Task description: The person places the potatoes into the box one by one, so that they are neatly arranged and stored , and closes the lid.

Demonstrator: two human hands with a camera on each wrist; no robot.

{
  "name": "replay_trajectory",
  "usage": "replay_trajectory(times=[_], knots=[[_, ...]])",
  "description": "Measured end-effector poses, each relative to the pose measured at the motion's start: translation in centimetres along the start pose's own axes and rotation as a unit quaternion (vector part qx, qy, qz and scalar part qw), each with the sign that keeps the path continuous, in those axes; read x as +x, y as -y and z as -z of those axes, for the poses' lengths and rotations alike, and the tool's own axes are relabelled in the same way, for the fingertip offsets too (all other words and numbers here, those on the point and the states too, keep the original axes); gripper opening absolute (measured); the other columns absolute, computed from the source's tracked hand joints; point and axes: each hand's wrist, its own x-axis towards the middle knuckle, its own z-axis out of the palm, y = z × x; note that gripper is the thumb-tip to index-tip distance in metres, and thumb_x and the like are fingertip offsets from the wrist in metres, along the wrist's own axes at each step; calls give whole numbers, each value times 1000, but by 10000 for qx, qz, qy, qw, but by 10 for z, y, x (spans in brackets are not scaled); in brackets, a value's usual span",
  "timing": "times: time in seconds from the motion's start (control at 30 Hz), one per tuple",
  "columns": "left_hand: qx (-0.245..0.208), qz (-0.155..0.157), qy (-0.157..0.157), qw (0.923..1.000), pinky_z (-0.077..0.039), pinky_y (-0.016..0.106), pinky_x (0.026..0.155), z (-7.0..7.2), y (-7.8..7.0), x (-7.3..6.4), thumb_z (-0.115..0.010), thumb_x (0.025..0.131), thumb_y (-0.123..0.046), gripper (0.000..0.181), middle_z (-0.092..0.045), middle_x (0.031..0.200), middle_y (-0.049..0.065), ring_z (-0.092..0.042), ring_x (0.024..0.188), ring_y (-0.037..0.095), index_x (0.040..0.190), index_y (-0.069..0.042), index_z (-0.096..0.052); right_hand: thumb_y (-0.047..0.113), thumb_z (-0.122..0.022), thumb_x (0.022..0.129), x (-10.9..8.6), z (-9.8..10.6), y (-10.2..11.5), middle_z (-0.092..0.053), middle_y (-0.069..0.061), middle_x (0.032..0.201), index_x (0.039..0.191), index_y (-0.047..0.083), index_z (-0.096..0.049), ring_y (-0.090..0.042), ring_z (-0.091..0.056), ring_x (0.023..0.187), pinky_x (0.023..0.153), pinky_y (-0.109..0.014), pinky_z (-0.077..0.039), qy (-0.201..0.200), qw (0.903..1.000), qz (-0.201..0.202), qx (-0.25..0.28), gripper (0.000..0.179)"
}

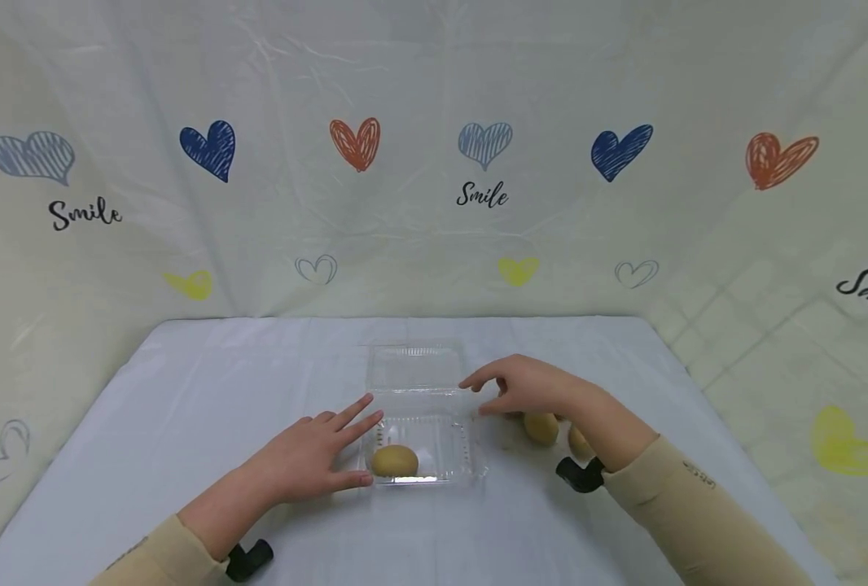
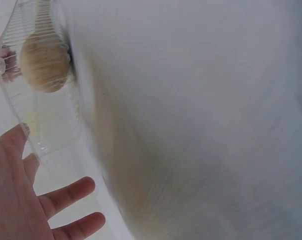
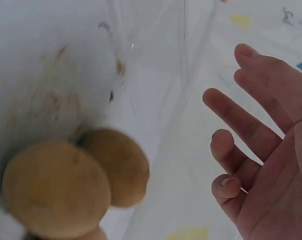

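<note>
Brown-smudged white cloth (image 1: 185, 423) under loose potatoes (image 3: 56, 190)

Soft, even, rather muted light is bathing the white cloth-covered table (image 1: 317, 537), and its source is staying out of view. A white glare is gleaming along the near rim of the clear rectangular hinged plastic container (image 1: 444, 464). Faint shadows are spreading to the container's left and right. Behind it, the cream heart-printed plastic backdrop (image 1: 419, 236) is catching pale sheen on its creases, and its outermost hearts are looking stretched. In the wrist views, the cloth beside the container is blurring, and the yellow-brown rounded potato-like lumps (image 3: 56, 190) are appearing soft-edged.
</note>
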Motion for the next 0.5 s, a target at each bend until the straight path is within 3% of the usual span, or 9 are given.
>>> replay_trajectory(times=[0.2, 0.4, 0.5], knots=[[-4, -13, -16, 10000, -43, 54, 100, -1, 0, 0, -54, 87, -73, 86, -11, 166, -6, -51, 126, 30, 158, -34, -25, 31, -72, 90, -16, 14, -23, -67, 7, 116, 124, 40, -67, -17, -56, 89, 78, -36, -47, -213, 9978, -610, 120, 36], [21, -7, -29, 10000, -42, 54, 100, -1, 1, -1, -52, 86, -75, 88, -11, 166, -7, -51, 127, 29, 158, -34, -25, 34, -76, 88, -18, 20, -40, -66, 5, 117, 126, 34, -68, -19, -52, 88, 75, -36, -45, -227, 9977, -631, 39, 38], [15, -3, 1, 10000, -42, 54, 101, 0, 1, -1, -51, 86, -76, 88, -10, 166, -8, -50, 128, 29, 158, -34, -24, 32, -76, 88, -16, 20, -45, -66, 3, 122, 126, 27, -69, -24, -57, 98, 83, -41, -48, -139, 9981, -600, -86, 38]])
